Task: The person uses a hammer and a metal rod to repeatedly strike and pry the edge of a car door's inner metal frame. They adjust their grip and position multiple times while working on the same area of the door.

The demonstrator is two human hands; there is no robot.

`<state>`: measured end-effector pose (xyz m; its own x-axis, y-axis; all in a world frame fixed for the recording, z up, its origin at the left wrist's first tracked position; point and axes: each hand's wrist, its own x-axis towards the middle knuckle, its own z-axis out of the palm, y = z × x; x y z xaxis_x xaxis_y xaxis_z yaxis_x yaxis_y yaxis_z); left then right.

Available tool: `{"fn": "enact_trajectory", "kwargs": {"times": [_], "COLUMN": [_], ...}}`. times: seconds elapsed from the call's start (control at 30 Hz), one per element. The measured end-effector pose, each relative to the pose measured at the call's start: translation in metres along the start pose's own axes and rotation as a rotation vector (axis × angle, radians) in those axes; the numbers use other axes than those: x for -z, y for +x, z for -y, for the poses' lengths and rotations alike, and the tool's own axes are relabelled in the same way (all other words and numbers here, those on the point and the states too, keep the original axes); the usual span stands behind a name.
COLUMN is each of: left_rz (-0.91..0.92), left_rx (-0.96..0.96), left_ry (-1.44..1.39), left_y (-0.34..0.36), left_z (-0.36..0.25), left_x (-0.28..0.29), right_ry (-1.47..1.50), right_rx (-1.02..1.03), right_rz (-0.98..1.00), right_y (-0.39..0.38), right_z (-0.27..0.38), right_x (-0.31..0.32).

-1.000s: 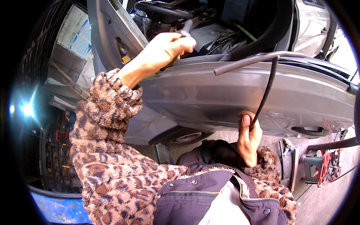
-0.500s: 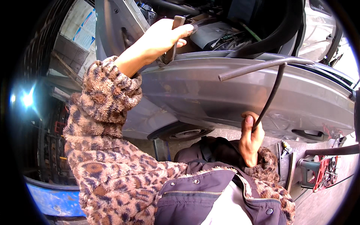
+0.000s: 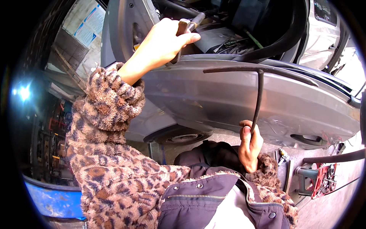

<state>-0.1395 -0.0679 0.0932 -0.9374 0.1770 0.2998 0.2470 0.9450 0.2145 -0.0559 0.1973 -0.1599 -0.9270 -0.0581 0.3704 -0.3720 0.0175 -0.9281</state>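
My left hand (image 3: 162, 40) is closed around a metal bar tool (image 3: 183, 26) at the upper edge of a grey car door panel (image 3: 213, 87). A dark cylindrical piece (image 3: 197, 21) sticks out beyond my fingers; I cannot tell whether it belongs to the bar. The bar's lower end is mostly behind my hand. Lower right, my right hand (image 3: 250, 145) grips the stem of a dark T-shaped metal bar (image 3: 260, 91), thumb up along it. Its long, slightly curved crosspiece lies across the upper part of the panel in view; whether it touches the metal I cannot tell.
Tools and cables lie inside the car (image 3: 228, 44) behind the panel. A wheel (image 3: 183, 138) shows below it. At right are a dark padded arm (image 3: 335, 157) and a red tool rack (image 3: 324, 181). A blue panel (image 3: 55, 200) stands at lower left.
The T-shaped bar has swung left, its stem now nearly upright and its crosspiece more level. My right hand has shifted slightly left and down. More of the dark cylindrical piece shows beside my left hand.
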Motion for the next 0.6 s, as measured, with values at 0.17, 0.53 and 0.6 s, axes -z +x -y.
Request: {"fn": "enact_trajectory", "kwargs": {"times": [0.17, 0.53, 0.6], "left_rz": [-0.107, -0.21, -0.126], "left_rx": [0.042, -0.048, 0.019], "left_ry": [0.036, 0.103, 0.049], "left_y": [-0.005, -0.006, -0.01], "left_z": [0.007, 0.007, 0.005], "left_x": [-0.005, -0.012, -0.004], "right_ry": [-0.009, 0.002, 0.033], "right_rx": [-0.02, 0.089, 0.18], "right_rz": [-0.019, 0.063, 0.056], "right_y": [0.0, 0.025, 0.026], "right_z": [0.001, 0.039, 0.044], "right_x": [0.002, -0.009, -0.015]}}
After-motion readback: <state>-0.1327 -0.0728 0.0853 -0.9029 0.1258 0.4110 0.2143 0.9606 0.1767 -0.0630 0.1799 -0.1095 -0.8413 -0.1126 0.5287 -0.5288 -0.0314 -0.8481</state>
